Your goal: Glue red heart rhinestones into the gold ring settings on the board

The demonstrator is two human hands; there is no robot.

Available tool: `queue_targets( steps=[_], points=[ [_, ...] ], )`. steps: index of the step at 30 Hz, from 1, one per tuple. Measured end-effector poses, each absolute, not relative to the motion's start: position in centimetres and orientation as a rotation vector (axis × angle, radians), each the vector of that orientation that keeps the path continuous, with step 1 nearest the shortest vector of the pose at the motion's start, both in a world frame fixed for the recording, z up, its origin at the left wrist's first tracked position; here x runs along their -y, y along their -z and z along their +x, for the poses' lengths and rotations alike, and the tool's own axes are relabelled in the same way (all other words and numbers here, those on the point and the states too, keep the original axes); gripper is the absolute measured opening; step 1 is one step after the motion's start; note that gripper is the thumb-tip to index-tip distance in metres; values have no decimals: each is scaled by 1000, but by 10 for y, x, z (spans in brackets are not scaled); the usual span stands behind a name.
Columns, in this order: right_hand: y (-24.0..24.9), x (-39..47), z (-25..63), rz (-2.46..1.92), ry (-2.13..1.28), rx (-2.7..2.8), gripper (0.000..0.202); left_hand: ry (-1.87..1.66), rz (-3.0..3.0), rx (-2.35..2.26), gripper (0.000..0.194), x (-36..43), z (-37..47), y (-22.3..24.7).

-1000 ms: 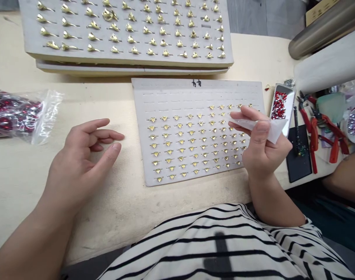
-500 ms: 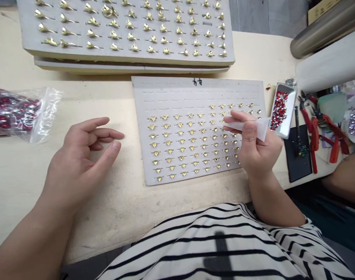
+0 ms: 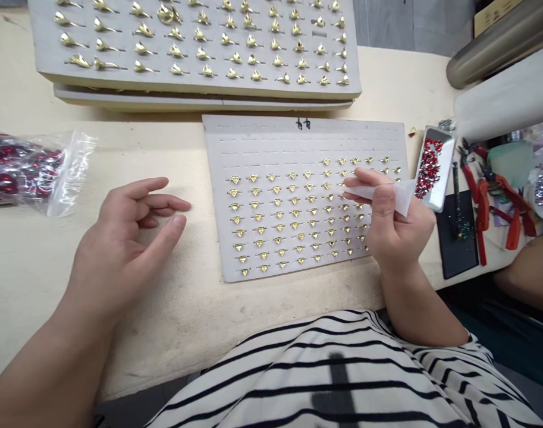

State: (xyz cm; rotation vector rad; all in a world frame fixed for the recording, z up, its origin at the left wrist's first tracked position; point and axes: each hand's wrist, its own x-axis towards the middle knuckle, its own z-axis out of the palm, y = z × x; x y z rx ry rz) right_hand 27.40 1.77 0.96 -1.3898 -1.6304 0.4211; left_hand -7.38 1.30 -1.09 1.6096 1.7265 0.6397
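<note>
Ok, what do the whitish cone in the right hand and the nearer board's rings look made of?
Cone: probably thin plastic film or waxed paper, smooth, since it looks translucent. Rings: likely polished gold-toned metal, judging by their bright yellow glints.

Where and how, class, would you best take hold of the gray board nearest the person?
Probably by the left edge of the gray board, from the left: that margin bears no gold rings, and the open left hand is beside it. The board looks flat and thin, so a pinch should suit. The right hand hides part of the opposite side.
</note>
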Motion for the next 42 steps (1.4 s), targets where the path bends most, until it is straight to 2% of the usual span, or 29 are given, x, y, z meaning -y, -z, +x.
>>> queue_targets(
  steps=[9, 21, 42],
  points=[
    [-15, -16, 267, -1317, -367, 1575, 30, -660, 1596, -1702, 57, -13, -73, 8],
    [-5, -15, 260, -1282, -615, 1650, 31, -667, 1599, -1695, 57, -14, -71, 8],
    [-10, -14, 260, -1279, -563, 1637, 30, -677, 1589, -1692, 57, -13, -71, 8]
  ],
)
